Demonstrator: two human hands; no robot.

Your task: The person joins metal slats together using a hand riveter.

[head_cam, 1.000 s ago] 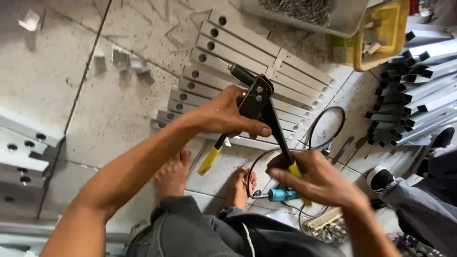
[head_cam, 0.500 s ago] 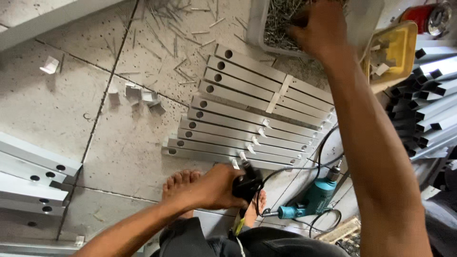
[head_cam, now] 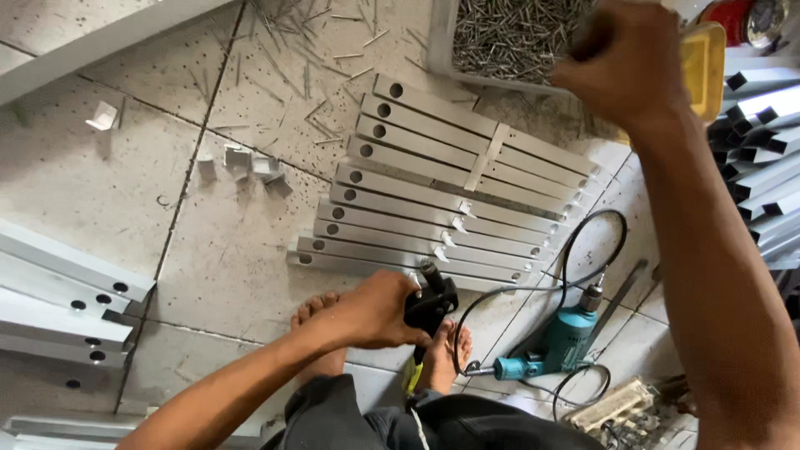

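My left hand [head_cam: 379,311] grips a black hand riveter [head_cam: 428,305] with yellow-tipped handles, held low above my bare feet [head_cam: 321,321]. The tool's nose points at the near end of a row of several flat aluminium bars [head_cam: 433,208] with holes, laid side by side on the tiled floor. My right hand [head_cam: 621,62] is raised at the top right, fingers closed, over a white tray of loose rivets [head_cam: 508,37]. Whether it pinches a rivet is hidden.
A teal electric drill [head_cam: 554,346] with a black cord lies right of my feet. Aluminium profiles [head_cam: 58,292] are stacked at left, dark-ended ones [head_cam: 762,133] at right. A yellow box [head_cam: 704,62] sits beside the tray. Small brackets [head_cam: 246,164] and scattered rivet stems [head_cam: 308,58] litter the floor.
My right hand left the riveter handle and went up to the rivet tray, now drawing back from it closed. The left hand lowered the riveter toward my feet.
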